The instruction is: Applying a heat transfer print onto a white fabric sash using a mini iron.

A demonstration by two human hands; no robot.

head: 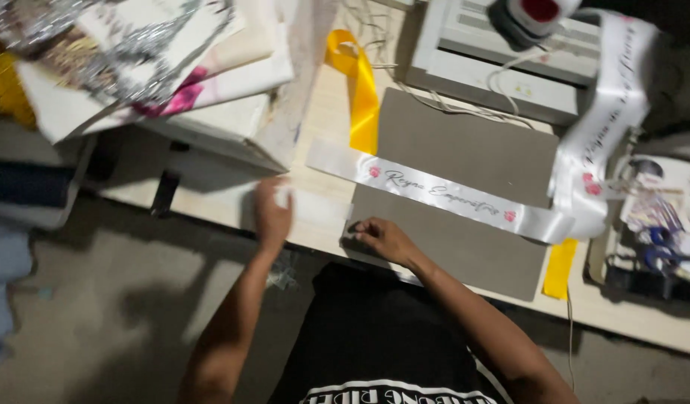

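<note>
While the grey mat [465,150] lies at frame centre, I see the left hand [272,213] closed on a white strip [315,206] at centre-left. My right hand [381,238] pinches the mat's lower-left corner. A white printed sash [442,193] crosses the mat.

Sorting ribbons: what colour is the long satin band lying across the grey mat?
White satin band with small pink flowers, clearest in the head view.
</note>
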